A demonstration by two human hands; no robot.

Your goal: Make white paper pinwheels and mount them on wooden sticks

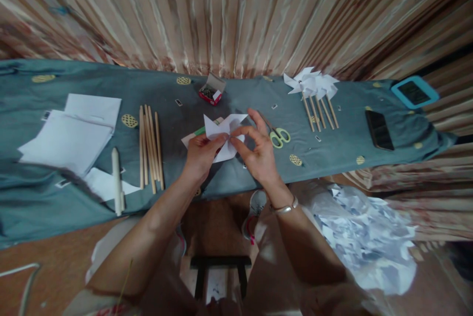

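A white paper pinwheel (231, 151) with folded blades is held over the middle of the table. My left hand (201, 156) pinches it near its centre from the left, thumb on top. From the right, my right hand (258, 153) has thumb and forefinger pressed together at the pinwheel's centre; anything small between them is too tiny to make out. Beneath the paper lies a pink and green piece (192, 137), partly covered. Green-handled scissors (280, 137) rest just right of my right hand. An open red box (211, 93) of small metal pieces stands behind the pinwheel.
White paper sheets (74, 138), a white pen-like tool (117, 180) and several wooden sticks (150, 148) lie left. Finished pinwheels (314, 84) on sticks, a black phone (379, 130) and a blue-framed device (415, 91) are right. A bag of paper scraps (365, 237) sits below the table.
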